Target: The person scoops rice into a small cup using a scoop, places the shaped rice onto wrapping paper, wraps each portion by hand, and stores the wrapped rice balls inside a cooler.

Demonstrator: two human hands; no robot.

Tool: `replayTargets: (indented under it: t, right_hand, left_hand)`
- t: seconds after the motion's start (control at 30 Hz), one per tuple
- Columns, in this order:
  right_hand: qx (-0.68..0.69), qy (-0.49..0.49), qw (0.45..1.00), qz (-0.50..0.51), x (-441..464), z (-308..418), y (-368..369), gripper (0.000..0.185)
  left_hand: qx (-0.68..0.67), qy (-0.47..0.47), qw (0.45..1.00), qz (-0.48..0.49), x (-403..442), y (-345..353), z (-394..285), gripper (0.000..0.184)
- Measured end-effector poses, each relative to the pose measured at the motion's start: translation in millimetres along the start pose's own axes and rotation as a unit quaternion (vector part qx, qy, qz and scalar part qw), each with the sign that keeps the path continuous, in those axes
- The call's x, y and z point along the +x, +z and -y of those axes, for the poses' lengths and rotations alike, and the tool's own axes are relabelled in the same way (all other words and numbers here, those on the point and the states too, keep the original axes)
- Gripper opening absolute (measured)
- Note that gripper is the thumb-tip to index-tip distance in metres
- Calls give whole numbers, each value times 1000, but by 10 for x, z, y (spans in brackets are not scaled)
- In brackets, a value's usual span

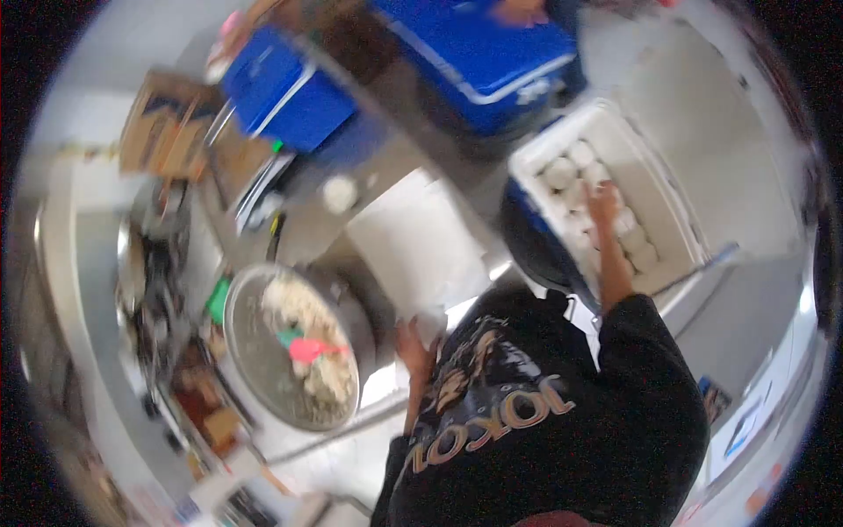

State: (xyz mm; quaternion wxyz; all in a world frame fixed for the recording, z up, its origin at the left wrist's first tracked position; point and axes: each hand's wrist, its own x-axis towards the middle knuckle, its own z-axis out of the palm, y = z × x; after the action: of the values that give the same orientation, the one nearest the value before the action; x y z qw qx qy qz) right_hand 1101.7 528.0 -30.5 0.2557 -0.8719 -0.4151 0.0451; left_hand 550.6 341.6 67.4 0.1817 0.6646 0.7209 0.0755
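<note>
My right hand [603,206] reaches down into an open white-lined cooler [663,176], its fingers at several white round bundles [634,237] packed along one side. Motion blur hides whether those fingers grip one. Near the table's edge, close to my body, my left hand [411,347] is curled against a small whitish rounded thing [430,325], too blurred to name. White sheets [421,241] lie on the table just beyond that hand. To its left stands a large metal pot [250,360] of pale, crumbly food [329,373], with a pink scoop [307,350] and a green utensil [288,335] in it.
Two blue coolers [281,92] [492,53] stand at the far side, with other people's hands [520,10] near them. A white round item [340,193] sits on the table [386,158]. Cardboard boxes [167,127] are at the far left.
</note>
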Motion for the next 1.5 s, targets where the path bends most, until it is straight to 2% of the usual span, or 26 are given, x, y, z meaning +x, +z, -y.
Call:
replayTargets:
  t: [0.07, 0.17, 0.27, 0.3, 0.33, 0.37, 0.43, 0.47, 0.5, 0.53, 0.63, 0.73, 0.77, 0.87, 0.9, 0.93, 0.97, 1.0, 1.03, 1.07, 1.13, 1.17, 1.27, 1.37, 1.47, 1.5]
  right_hand:
    - [47, -38, 998, 4, 61, -3, -1, 43]
    - [269, -93, 957, 62, -286, 1005, -779, 32]
    - [280, -161, 939, 121, -864, 1779, -1166, 22]
    - [291, -113, 925, 217, -1073, 1909, -1119, 21]
    - [323, -103, 891, 301, -1230, 2270, -1403, 21]
    - [344, -124, 868, 335, -1361, 2322, -1291, 21]
    - [229, -223, 877, 360, -1637, 2463, -1077, 24]
    - [248, -268, 835, 411, -1768, 2471, -940, 24]
    - [245, -330, 784, 465, -1849, 2532, -911, 29]
    - [195, -329, 771, 509, -2029, 2515, -685, 33]
    - [219, -435, 741, 462, -2448, 2505, -216, 52]
    - [310, -450, 693, 471, -2616, 2656, -196, 59]
    - [287, -443, 707, 470, -2601, 2683, -196, 59]
    - [260, -410, 742, 463, -2594, 2726, -236, 61]
    - [277, -389, 752, 454, -2554, 2695, -264, 62]
    - [294, -368, 764, 441, -2464, 2681, -324, 63]
    - [245, -253, 791, 500, -2380, 2762, -664, 60]
    - [324, -155, 782, 510, -2331, 2779, -882, 60]
    - [399, -55, 759, 511, -2309, 2774, -1052, 62]
    - [468, 46, 725, 503, -2304, 2763, -1121, 64]
    - [520, 145, 677, 500, -2331, 2731, -1054, 68]
    - [545, 193, 649, 495, -2328, 2721, -1047, 71]
    - [549, 184, 645, 499, -2375, 2695, -1091, 68]
    - [485, 79, 741, 458, -2307, 2714, -1258, 70]
    - [457, 66, 761, 455, -2273, 2857, -1559, 76]
    - [472, 34, 742, 475, -2262, 2848, -1575, 77]
  left_hand:
    - [-12, -37, 999, 24, 51, 107, 176, 46]
    - [-139, -97, 979, 117, 178, 267, 503, 37]
    - [-30, -7, 996, -81, 74, 442, 520, 40]
    - [-50, -41, 991, -119, 85, 220, 277, 55]
    - [-49, -54, 993, -89, 55, 472, 483, 76]
    - [-57, -30, 998, -27, 82, 472, 527, 75]
    - [-56, -99, 990, -83, 28, 562, 572, 93]
    - [-101, -76, 986, -110, 7, 779, 762, 76]
    - [-42, -39, 992, -110, 62, 893, 909, 65]
    - [18, -1, 993, -114, 113, 997, 1048, 54]
    - [-201, -95, 968, -115, 157, -172, -67, 34]
    - [-283, 12, 953, -109, 201, -617, -373, 23]
    - [-318, 68, 938, -120, 208, -760, -457, 27]
    - [-320, 54, 938, -120, 301, -1061, -580, 38]
    - [-405, 95, 903, -108, 414, -911, -431, 53]
    - [-283, 67, 940, -177, 411, -1003, -538, 57]
    - [-155, 41, 957, -241, 405, -1168, -752, 61]
    - [-24, 14, 954, -299, 391, -1262, -853, 66]
    - [-38, 110, 933, -340, 412, -1280, -876, 77]
    - [-97, 137, 951, -259, 379, -1296, -918, 81]
    - [-210, 186, 956, -88, 211, -1356, -1154, 88]
    - [-169, 180, 965, -83, 174, -1390, -1279, 74]
    - [-172, 201, 953, -146, 392, -951, -1041, 41]
    - [-236, 219, 943, -88, 530, -1008, -896, 26]
    - [-325, 178, 929, -18, 605, -880, -779, 20]
    - [-371, 175, 912, -6, 617, -841, -765, 17]
